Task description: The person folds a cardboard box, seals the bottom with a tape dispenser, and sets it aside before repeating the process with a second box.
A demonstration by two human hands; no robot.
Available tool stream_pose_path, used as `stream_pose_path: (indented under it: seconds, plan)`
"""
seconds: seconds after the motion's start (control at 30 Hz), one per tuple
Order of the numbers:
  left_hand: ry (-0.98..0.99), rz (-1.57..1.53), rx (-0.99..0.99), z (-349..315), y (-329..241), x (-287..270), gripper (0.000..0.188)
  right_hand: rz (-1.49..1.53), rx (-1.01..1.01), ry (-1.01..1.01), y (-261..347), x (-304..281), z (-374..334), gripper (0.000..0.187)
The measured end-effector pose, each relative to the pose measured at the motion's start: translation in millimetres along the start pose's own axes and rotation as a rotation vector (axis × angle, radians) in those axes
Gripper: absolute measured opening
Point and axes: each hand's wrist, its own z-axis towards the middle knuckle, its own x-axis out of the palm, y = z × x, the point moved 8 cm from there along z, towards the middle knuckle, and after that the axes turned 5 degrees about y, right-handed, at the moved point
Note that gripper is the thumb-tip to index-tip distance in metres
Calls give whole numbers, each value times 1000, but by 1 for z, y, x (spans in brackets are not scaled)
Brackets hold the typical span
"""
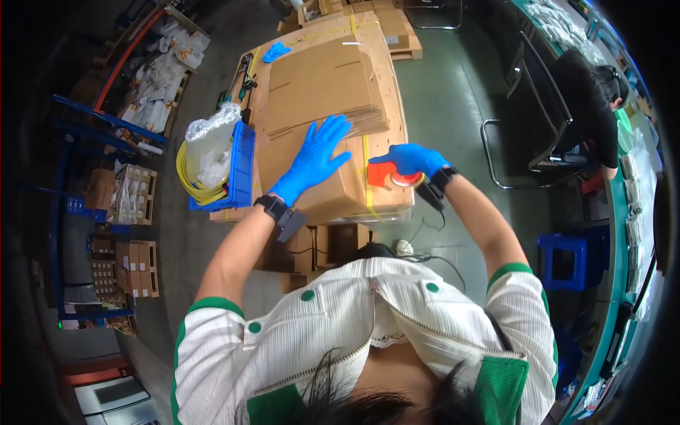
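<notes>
Tape gun (380, 173) is by the box (334, 196), in the right hand (413, 160), fingers wrapped around it; left hand (315, 161), fingers straight, thumb apart; a light hold might let the box slip

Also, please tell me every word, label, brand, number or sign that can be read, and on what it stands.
No text can be read here.
Stacked cartons at left: pale marks, too small to read.
Red tape dispenser in the right hand: no readable lettering.
Cardboard sheets: none readable.
</notes>
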Motion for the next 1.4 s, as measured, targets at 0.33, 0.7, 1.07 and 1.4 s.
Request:
stream_pose_path:
  seconds: [0.33,0.7,1.07,1.4]
  plan:
    - [-624,-721,-809,-55,150,2,49,246,36,-686,96,-75,-111,75]
    - [-21,-1726,-516,-58,-51,-14,36,18,-12,-774,151,-99,-116,72]
    - [-43,-1851,-650,-112,-57,5,27,39,-42,-696,190,-83,-104,75]
    - [-95,-1335,-364,-122,-34,-15,23,-11,-55,-688,210,-92,-88,78]
